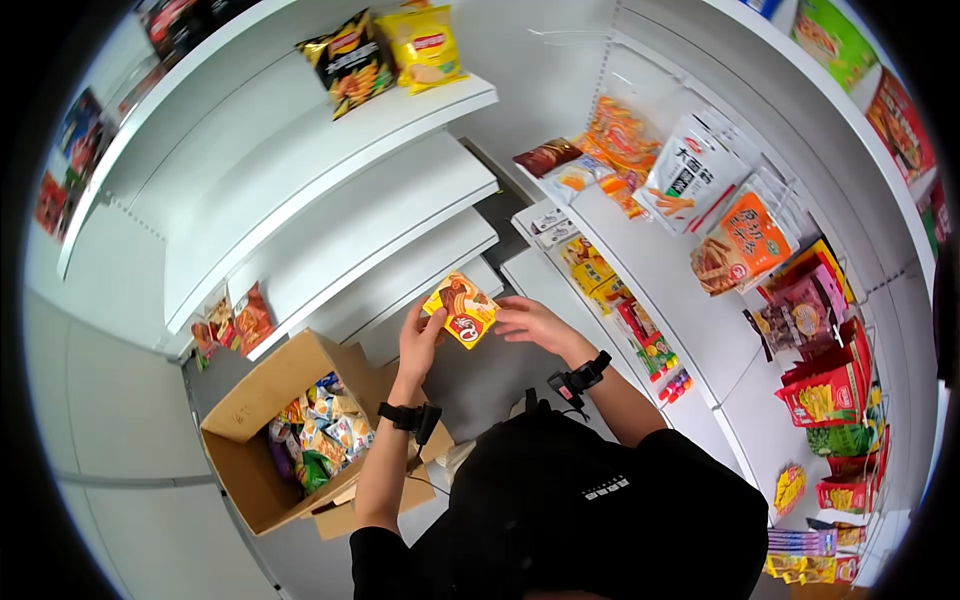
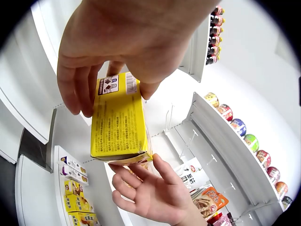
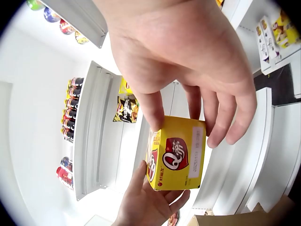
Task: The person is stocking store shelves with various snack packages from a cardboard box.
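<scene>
A small yellow snack box (image 1: 462, 310) with a red Q logo and a picture of brown cakes is held in front of the body. My left hand (image 1: 416, 345) grips its left side, thumb on the front face. At the opposite end, my right hand (image 1: 535, 327) pinches the box's edge between thumb and fingers. In the left wrist view, a yellow side of the box (image 2: 120, 120) shows printed text and a barcode. The right wrist view shows an end face (image 3: 181, 155) with the logo and a date strip.
An open cardboard box (image 1: 255, 420) full of snack packets stands at lower left. White shelves (image 1: 400, 230) rise ahead, chip bags (image 1: 430, 50) on the top one. Right-hand shelves hold bagged snacks (image 1: 690, 175) and, lower down, small yellow boxes (image 1: 590, 268).
</scene>
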Tool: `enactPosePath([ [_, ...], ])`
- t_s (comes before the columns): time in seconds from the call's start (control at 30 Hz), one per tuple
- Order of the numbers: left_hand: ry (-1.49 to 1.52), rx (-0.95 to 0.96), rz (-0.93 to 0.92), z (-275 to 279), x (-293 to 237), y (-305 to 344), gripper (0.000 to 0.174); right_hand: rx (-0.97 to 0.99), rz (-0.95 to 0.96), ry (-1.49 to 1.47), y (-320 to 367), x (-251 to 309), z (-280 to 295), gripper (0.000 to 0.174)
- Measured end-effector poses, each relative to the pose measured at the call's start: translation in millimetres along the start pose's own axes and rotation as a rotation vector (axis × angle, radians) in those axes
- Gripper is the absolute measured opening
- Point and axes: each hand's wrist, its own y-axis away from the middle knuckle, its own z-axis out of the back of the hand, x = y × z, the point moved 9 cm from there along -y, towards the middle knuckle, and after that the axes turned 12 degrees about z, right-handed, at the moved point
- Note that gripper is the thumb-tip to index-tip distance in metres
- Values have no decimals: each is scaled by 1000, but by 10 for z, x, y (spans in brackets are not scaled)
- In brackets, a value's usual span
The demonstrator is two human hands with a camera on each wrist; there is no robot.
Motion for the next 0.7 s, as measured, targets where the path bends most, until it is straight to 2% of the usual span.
enactPosePath([
  [0.23, -101, 63, 15, -663, 42, -206, 60, -62, -8, -44, 223, -34, 629, 58],
  [0.37, -146, 62, 35, -754, 100, -311, 62, -51, -16, -50, 250, -89, 727, 57],
  [0.47, -121, 93, 58, -817, 126, -424, 70, -59, -41, -61, 234, -183, 803, 61],
  [0.7, -130, 171, 99, -933, 181, -669, 66, -77, -130, -101, 214, -370, 845, 69],
])
